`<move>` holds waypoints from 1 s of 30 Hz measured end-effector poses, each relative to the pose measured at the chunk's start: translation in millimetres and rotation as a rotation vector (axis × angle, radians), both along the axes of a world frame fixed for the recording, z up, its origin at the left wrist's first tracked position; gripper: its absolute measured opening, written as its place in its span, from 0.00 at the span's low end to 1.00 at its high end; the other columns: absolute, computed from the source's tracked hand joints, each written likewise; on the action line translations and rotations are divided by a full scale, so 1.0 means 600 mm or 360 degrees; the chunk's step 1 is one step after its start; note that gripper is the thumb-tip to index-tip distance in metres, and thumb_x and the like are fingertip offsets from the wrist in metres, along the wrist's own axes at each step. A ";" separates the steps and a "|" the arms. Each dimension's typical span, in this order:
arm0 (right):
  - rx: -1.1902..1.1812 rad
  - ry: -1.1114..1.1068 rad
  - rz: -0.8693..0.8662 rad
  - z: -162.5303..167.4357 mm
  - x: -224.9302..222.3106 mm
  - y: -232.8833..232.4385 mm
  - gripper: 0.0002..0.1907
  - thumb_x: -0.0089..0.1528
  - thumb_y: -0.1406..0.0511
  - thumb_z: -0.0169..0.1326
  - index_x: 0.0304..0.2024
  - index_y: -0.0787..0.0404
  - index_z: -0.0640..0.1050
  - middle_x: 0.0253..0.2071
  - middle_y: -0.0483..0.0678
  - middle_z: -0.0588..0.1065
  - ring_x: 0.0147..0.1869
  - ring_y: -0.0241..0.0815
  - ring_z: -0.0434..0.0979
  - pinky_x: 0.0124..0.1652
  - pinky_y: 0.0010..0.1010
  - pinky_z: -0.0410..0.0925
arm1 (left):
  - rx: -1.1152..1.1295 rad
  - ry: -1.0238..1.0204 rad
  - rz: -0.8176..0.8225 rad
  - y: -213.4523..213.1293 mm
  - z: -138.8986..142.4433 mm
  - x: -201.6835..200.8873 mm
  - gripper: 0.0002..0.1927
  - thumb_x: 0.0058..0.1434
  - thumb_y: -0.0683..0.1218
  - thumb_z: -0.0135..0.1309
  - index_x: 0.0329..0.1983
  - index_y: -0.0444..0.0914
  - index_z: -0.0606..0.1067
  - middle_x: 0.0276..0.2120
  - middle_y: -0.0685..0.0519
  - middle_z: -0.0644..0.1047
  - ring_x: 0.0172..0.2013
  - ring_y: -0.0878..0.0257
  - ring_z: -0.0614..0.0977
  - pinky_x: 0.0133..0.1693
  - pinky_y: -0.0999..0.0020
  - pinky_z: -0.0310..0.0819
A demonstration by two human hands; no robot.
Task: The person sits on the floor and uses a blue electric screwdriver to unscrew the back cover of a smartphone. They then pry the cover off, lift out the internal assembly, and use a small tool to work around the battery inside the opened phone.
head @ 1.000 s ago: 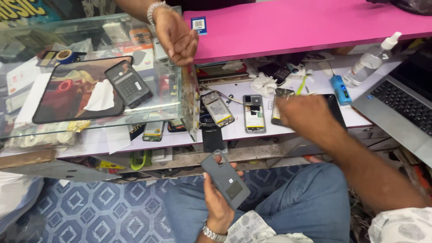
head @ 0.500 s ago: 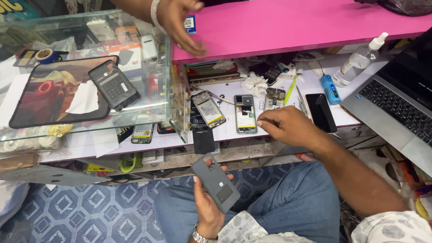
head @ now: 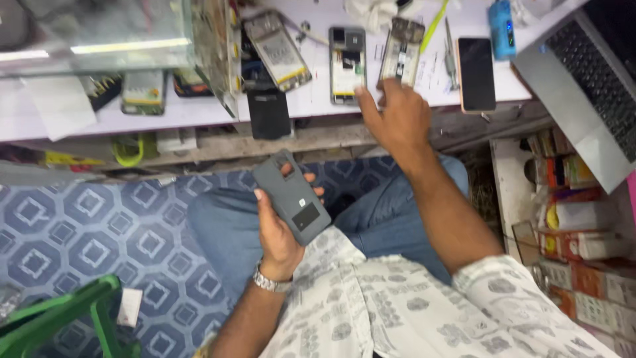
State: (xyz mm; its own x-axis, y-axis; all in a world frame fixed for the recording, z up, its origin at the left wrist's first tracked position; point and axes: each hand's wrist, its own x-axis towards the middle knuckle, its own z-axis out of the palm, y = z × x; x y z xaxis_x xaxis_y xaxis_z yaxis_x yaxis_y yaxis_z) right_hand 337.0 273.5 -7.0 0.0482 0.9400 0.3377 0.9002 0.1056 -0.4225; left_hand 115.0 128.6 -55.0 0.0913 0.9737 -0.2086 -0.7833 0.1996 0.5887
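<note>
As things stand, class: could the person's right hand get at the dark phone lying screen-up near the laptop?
Probably yes. The right hand is already up at the white bench, and the dark phone lies just beside it, with only a thin tool lying flat between them.

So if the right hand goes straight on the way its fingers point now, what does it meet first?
Probably the opened phone lying on the white shelf: the right hand points up at its lower end, fingertips almost on it. Whether they already touch is unclear.

We see a matt dark-grey plastic phone back cover [head: 290, 197], a shiny metal-link wristwatch [head: 271, 283], a glossy black glass-faced phone [head: 476, 73] on the smooth white counter [head: 199, 113], and a soft printed cotton shirt [head: 411, 305].
</note>
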 end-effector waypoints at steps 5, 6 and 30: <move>-0.0293 -0.0350 -0.0115 0.000 -0.054 0.053 0.37 0.61 0.41 0.64 0.43 0.71 0.75 0.32 0.65 0.78 0.35 0.65 0.80 0.34 0.52 0.72 | -0.0022 -0.0068 -0.0093 -0.012 0.001 0.010 0.38 0.74 0.68 0.26 0.73 0.38 0.60 0.56 0.42 0.74 0.50 0.54 0.80 0.51 0.57 0.78; -0.0275 -0.0356 -0.0096 0.004 -0.066 0.060 0.37 0.60 0.43 0.65 0.45 0.72 0.73 0.32 0.66 0.78 0.35 0.65 0.80 0.34 0.53 0.72 | -0.0007 -0.0088 -0.0109 -0.014 0.004 0.010 0.38 0.74 0.68 0.26 0.73 0.38 0.60 0.57 0.42 0.74 0.50 0.54 0.80 0.51 0.57 0.78; -0.0638 0.1917 0.0013 0.007 0.008 0.028 0.15 0.63 0.65 0.65 0.45 0.67 0.74 0.29 0.48 0.78 0.22 0.32 0.72 0.17 0.21 0.60 | 0.0031 0.0300 -0.0196 0.022 0.056 -0.004 0.26 0.65 0.37 0.50 0.67 0.33 0.64 0.47 0.41 0.77 0.47 0.49 0.83 0.48 0.51 0.83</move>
